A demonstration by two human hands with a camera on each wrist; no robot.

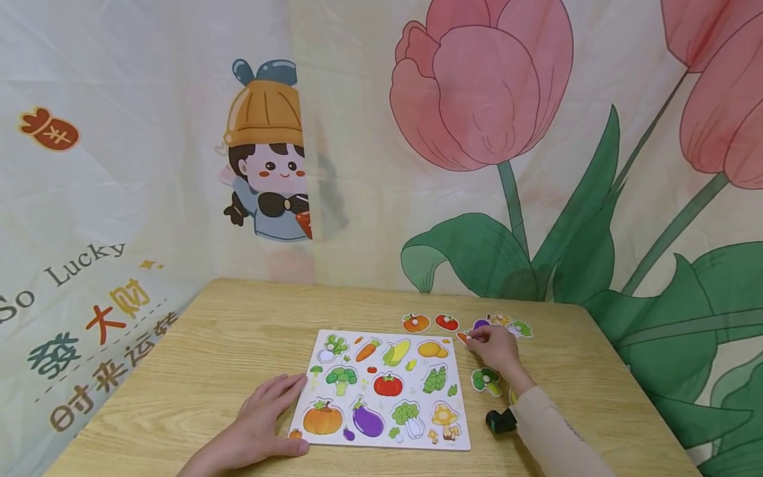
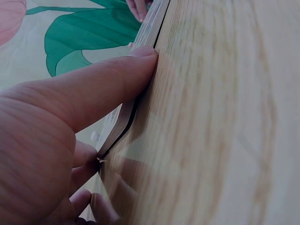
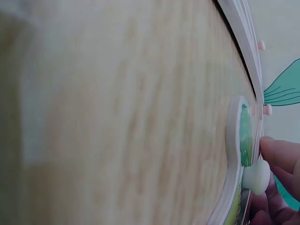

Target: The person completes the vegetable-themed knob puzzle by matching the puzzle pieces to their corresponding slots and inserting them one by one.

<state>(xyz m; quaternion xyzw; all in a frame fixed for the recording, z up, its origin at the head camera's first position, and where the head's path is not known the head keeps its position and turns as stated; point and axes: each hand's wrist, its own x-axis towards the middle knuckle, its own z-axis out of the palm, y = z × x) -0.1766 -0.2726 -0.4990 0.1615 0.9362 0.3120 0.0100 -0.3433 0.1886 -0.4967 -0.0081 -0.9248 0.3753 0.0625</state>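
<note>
A white vegetable puzzle board [image 1: 381, 338] lies on the table, printed with vegetable pictures. My left hand [image 1: 256, 417] rests at its lower left corner, thumb along the front edge and fingers at the left side; the left wrist view shows the thumb [image 2: 117, 77] against the board's edge. Beyond the board's upper right corner, my right hand [image 1: 496, 344] pinches an orange carrot piece [image 1: 462, 337], mostly hidden by the fingertips. A broccoli piece [image 1: 487, 381] with a white knob [image 3: 257, 177] lies below that hand. An eggplant piece [image 1: 479, 324] is partly covered by it.
A pumpkin piece [image 1: 415, 323] and a tomato piece [image 1: 446, 322] lie behind the board. Mushroom [image 1: 498, 319] and leafy green [image 1: 522, 328] pieces lie beyond the right hand. A black device [image 1: 501, 421] sits by the right sleeve. A printed curtain [image 1: 357, 165] hangs behind the table.
</note>
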